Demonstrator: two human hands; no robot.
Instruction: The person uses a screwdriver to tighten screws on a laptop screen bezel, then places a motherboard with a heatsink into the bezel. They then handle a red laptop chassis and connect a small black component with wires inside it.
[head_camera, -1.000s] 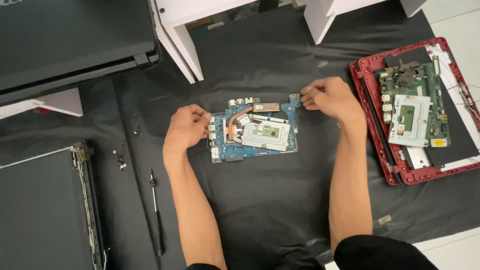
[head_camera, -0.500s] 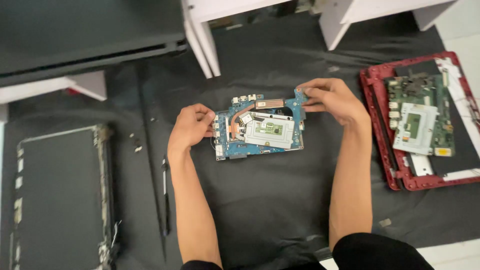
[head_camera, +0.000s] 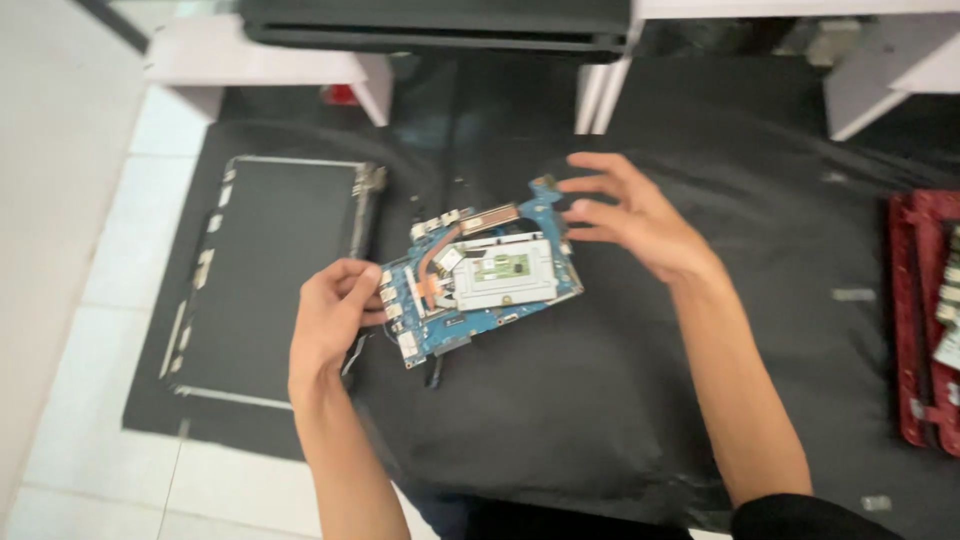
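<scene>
A blue laptop circuit board (head_camera: 480, 285) with a copper heat pipe and a silver metal plate is lifted and tilted above the black mat (head_camera: 600, 400). My left hand (head_camera: 335, 315) grips the board's left edge. My right hand (head_camera: 625, 215) hovers just off the board's upper right corner with its fingers spread, holding nothing.
A dark laptop screen panel (head_camera: 265, 265) lies on the mat at the left. A red laptop case (head_camera: 925, 330) with parts in it sits at the right edge. White table legs (head_camera: 600, 95) and a dark laptop body (head_camera: 440, 25) are at the back. A screwdriver tip (head_camera: 433, 375) shows below the board.
The board has been lifted and tilted by my left hand. My right hand has let go of its corner and opened. The view has swung left.
</scene>
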